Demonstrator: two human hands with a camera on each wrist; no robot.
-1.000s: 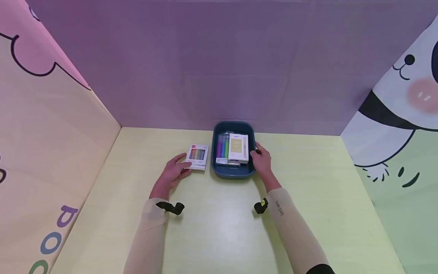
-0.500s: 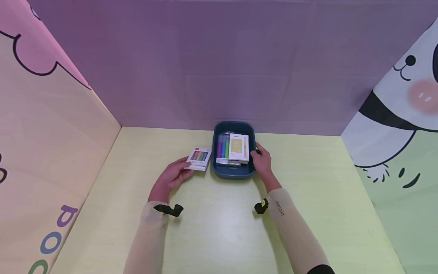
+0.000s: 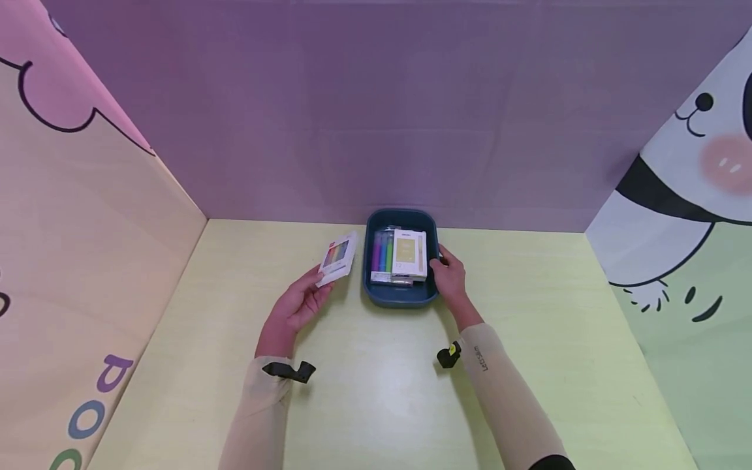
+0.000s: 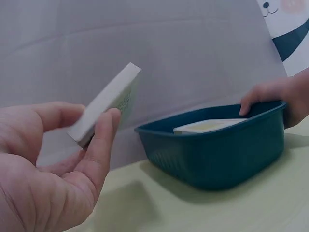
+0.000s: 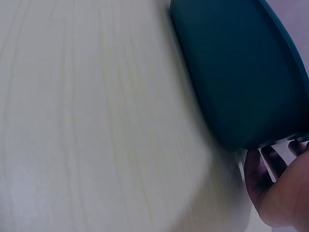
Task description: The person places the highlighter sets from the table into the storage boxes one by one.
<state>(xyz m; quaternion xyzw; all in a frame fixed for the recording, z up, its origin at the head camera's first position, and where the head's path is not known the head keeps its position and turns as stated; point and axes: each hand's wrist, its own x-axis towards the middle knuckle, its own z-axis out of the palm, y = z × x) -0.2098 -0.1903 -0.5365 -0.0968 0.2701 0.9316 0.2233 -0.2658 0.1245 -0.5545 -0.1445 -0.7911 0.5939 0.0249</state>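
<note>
My left hand [image 3: 298,303] pinches a thin white box with a row of coloured sticks pictured on its front [image 3: 337,256]. In the left wrist view the box [image 4: 105,102] is tilted and raised above the table, thumb on one side and fingers on the other. Just right of it stands a dark blue plastic basket [image 3: 401,300]. My right hand [image 3: 449,273] grips the basket's right side, thumb over the rim and fingers against the outer wall. Inside the basket lie a clear pack of coloured pens [image 3: 382,253] and, overlapping it, a white and yellow box [image 3: 409,253].
A pale wooden table [image 3: 364,391] carries everything. Behind the basket rises a purple backdrop [image 3: 376,117]. Printed side panels stand left [image 3: 88,228] and right [image 3: 675,261] of the table.
My left hand has lifted the thin white box off the table and tilted it, its far end rising. The right hand and the basket have stayed in place.
</note>
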